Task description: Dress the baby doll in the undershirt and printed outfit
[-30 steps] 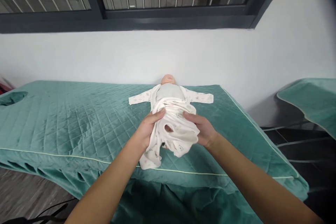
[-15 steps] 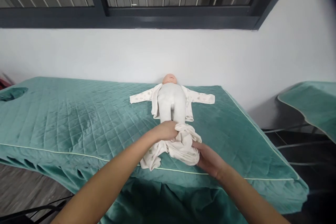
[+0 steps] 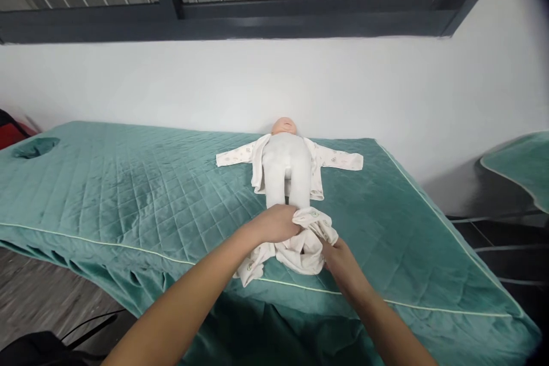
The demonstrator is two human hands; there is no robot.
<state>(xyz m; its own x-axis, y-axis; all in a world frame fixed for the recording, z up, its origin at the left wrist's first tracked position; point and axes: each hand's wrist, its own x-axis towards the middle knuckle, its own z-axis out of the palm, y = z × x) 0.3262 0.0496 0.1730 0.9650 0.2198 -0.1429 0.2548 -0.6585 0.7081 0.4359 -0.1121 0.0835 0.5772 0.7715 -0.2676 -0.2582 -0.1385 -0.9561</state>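
Observation:
A baby doll (image 3: 286,154) with a pale grey cloth body lies on its back, head toward the wall. Its white printed jacket (image 3: 341,159) is spread open, sleeves stretched to both sides. At the doll's feet, bunched white baby pants (image 3: 300,251) with a small print lie over the bed's front edge. My left hand (image 3: 281,223) is closed on the upper part of the pants, in front of the doll's lower legs and hiding the feet. My right hand (image 3: 337,254) grips the cloth's right side, its fingers partly tucked into the folds.
The doll rests on a massage bed with a green quilted cover (image 3: 150,183), which has a face hole (image 3: 36,147) at the far left. Behind it are a white wall (image 3: 206,86) and a barred window. Another green-covered surface (image 3: 518,166) stands at the right.
My right hand has pushed further into the folds of the pants, and the cloth's upper edge now opens around it. My left hand keeps its hold. The camera view has shifted slightly.

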